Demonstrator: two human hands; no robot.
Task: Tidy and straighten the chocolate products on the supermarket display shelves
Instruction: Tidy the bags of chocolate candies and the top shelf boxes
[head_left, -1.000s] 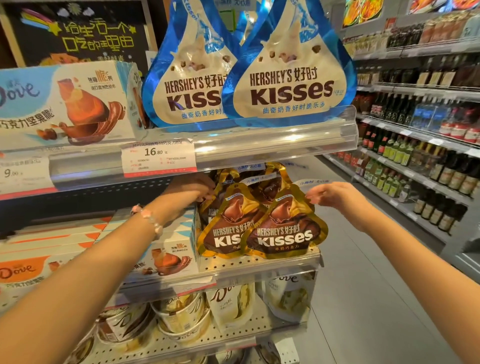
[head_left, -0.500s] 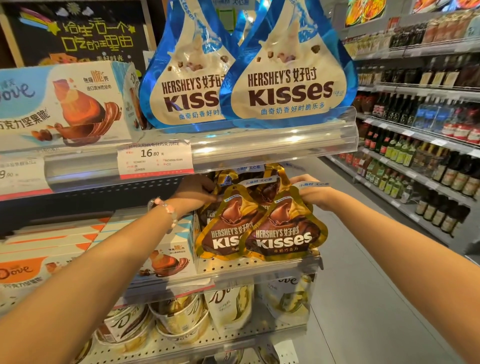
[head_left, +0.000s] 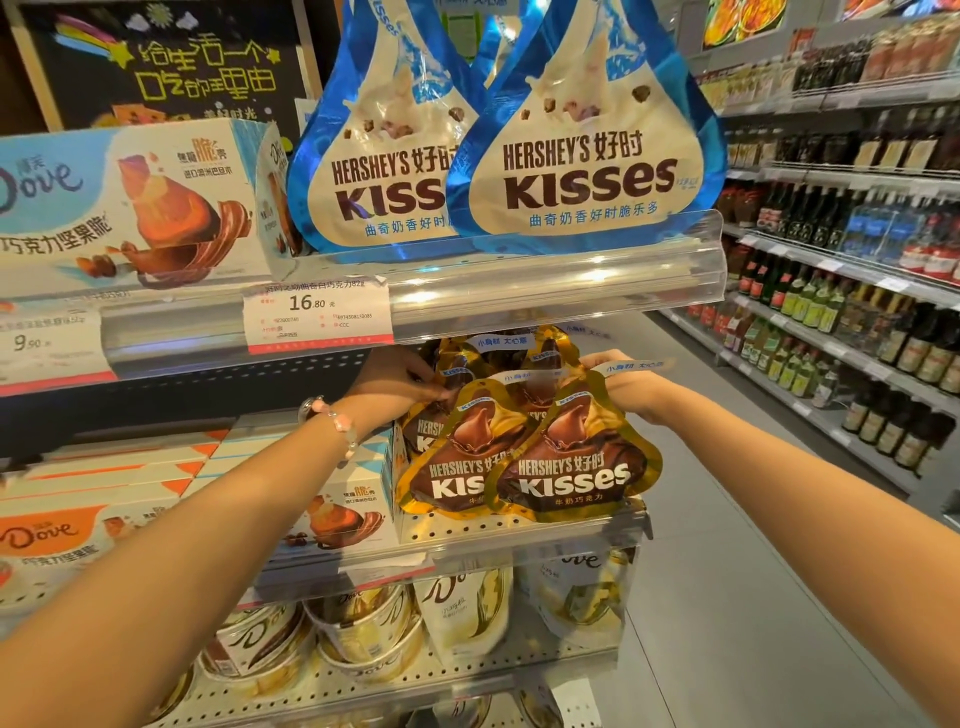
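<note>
Left hand (head_left: 397, 382): grasping the upper edge of the gold Kisses bags (head_left: 524, 457)
Right hand (head_left: 626, 384): gripping the right bag's (head_left: 574, 470) top

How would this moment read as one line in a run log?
step: straightening gold Kisses bags | left hand: on left side of bags | right hand: at right bag's top | shelf: middle
</note>
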